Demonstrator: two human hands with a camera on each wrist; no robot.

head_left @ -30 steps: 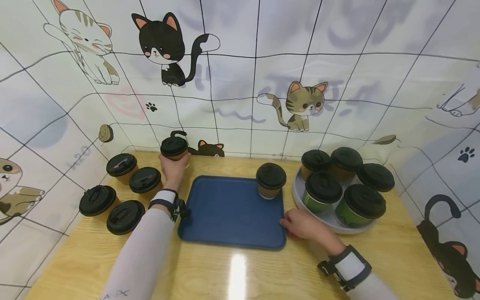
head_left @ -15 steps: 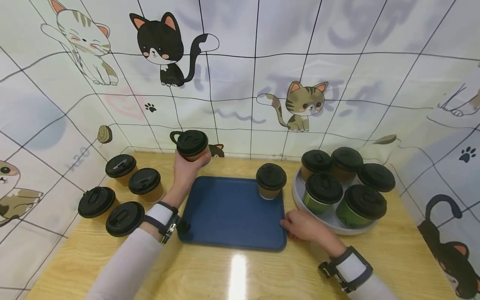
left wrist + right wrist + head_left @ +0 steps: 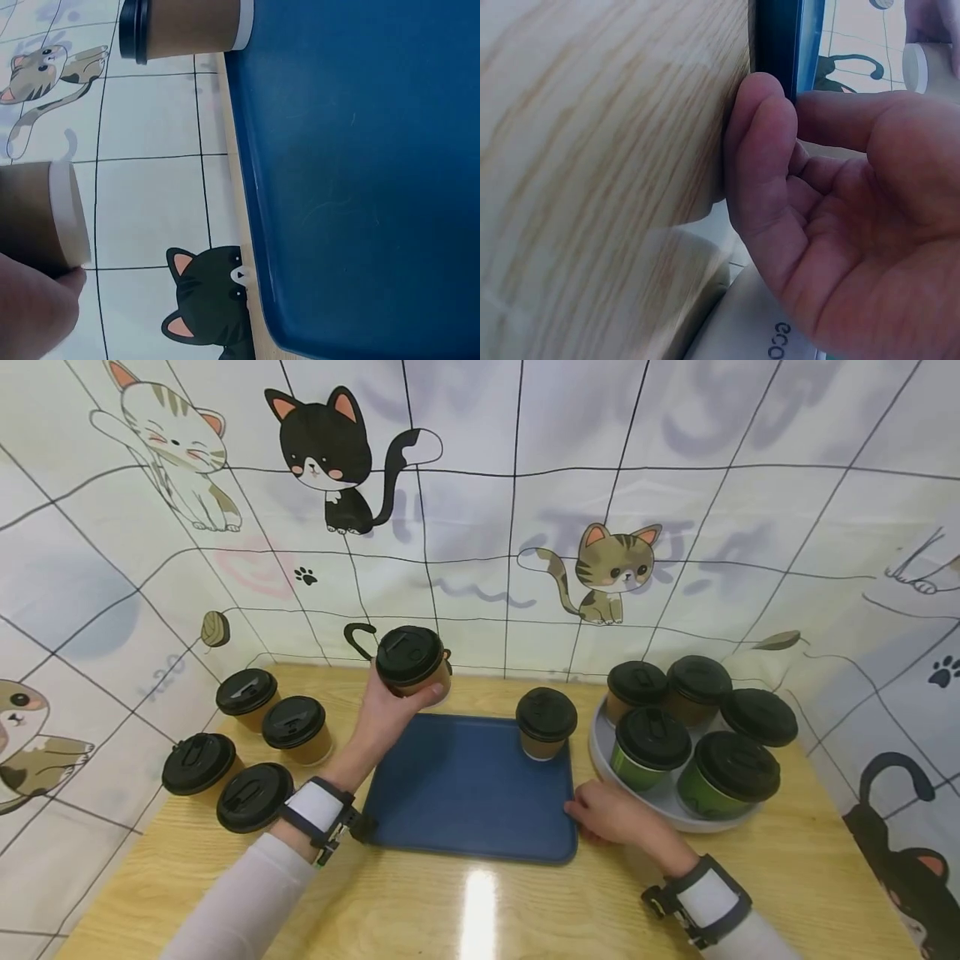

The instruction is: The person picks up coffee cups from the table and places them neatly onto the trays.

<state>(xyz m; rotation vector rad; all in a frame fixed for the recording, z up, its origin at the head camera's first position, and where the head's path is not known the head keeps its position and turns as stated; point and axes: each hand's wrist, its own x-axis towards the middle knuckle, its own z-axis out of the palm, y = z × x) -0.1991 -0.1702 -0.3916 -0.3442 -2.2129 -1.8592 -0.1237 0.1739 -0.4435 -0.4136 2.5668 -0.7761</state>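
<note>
"Where's the held cup (image 3: 414,662)?"
"Upper middle of the frame, lid up and roughly upright. The left hand (image 3: 386,714) grips its side, fingers wrapped round it."
"And from there, the blue tray (image 3: 468,797)?"
"Lower in the frame; its long axis runs across. The left wrist view shows the cup's base apart from it."
"The right hand (image 3: 609,814)?"
"Farther from that cup, pinching the tray's right edge."
"Surface and room?"
"Wooden table (image 3: 405,910) beneath; a second cup (image 3: 545,722) stands in the tray's upper right corner."
</note>
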